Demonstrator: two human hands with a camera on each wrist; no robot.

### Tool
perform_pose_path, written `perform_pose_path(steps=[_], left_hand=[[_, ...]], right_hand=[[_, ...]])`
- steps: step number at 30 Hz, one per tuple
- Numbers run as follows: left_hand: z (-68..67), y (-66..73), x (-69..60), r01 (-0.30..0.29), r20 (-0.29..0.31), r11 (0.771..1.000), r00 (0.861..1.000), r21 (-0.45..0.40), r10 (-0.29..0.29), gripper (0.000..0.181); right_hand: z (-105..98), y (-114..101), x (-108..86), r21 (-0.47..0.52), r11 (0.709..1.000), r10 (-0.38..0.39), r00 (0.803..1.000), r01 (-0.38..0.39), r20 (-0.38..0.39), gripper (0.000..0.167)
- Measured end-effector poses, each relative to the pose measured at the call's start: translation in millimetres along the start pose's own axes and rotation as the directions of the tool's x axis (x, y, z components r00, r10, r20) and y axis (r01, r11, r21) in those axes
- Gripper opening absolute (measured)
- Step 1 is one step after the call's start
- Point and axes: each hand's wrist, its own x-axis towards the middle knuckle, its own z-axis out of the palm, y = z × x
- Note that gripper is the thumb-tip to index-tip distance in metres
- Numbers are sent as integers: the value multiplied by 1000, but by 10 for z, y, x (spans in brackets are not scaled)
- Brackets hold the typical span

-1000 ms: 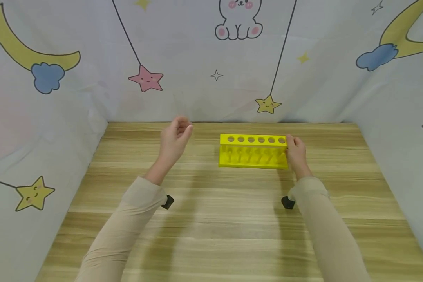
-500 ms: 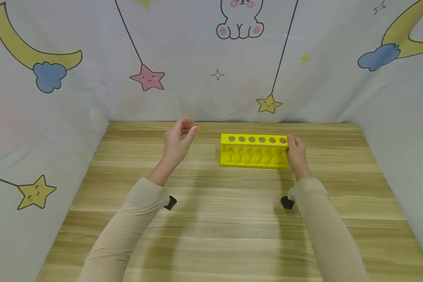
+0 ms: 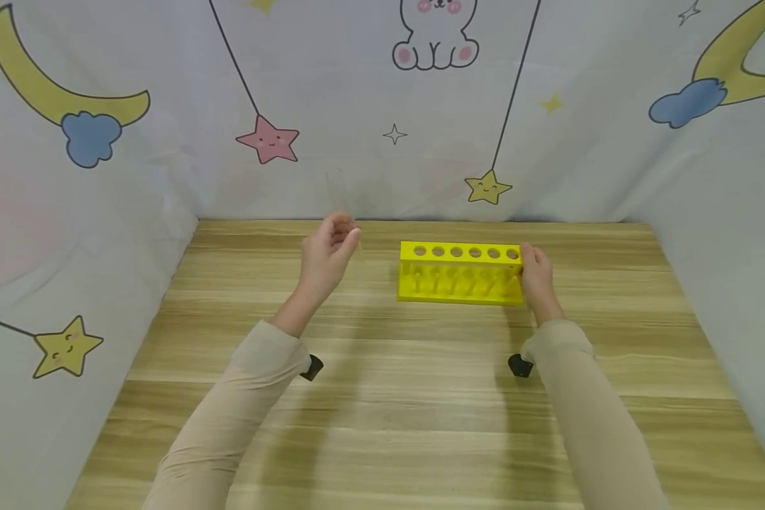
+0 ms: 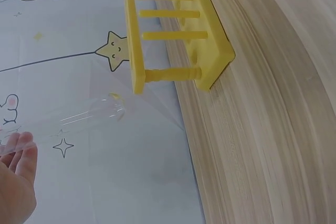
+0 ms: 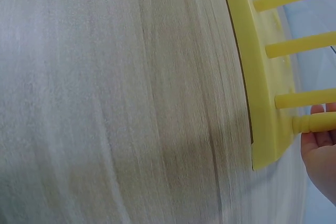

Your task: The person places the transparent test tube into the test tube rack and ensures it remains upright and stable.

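A clear, round-bottomed test tube [image 4: 86, 116] is pinched in the left hand [image 3: 326, 256], raised above the table to the left of the rack. It is faint in the head view, upright with a slight tilt, and its rounded end shows in the left wrist view. The yellow test tube rack [image 3: 459, 261] stands on the table, with a row of round holes on top and upright pegs below. At the rack's right end, the right hand [image 3: 537, 278] grips the end post, with fingers partly hidden behind it. No tube is seen in the holes.
The wood-grain table [image 3: 414, 397] reaches back to a white cloth [image 3: 357, 106] printed with stars and moons, which also hangs at both sides. A black wrist device [image 3: 519, 365] shows beneath the right sleeve, another [image 3: 312, 367] beneath the left.
The left hand with the test tube has shifted slightly right, toward the rack. The tube has become faintly visible above it. The right hand and the rack have stayed in place.
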Motion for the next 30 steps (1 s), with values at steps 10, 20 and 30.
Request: perform_pose_path(steps=[10, 20, 30], left_hand=[[56, 42, 13, 19, 2, 999, 1000, -38, -19, 25], [97, 80, 30, 20, 16, 998, 1000, -54, -19, 26], [145, 109, 52, 17, 12, 999, 1000, -52, -16, 28]], right_hand=[[7, 11, 8, -64, 998, 27, 1000, -27, 9, 39], [40, 7, 4, -74, 997, 37, 999, -37, -1, 40], [24, 27, 22, -86, 996, 31, 999, -32, -16, 41]])
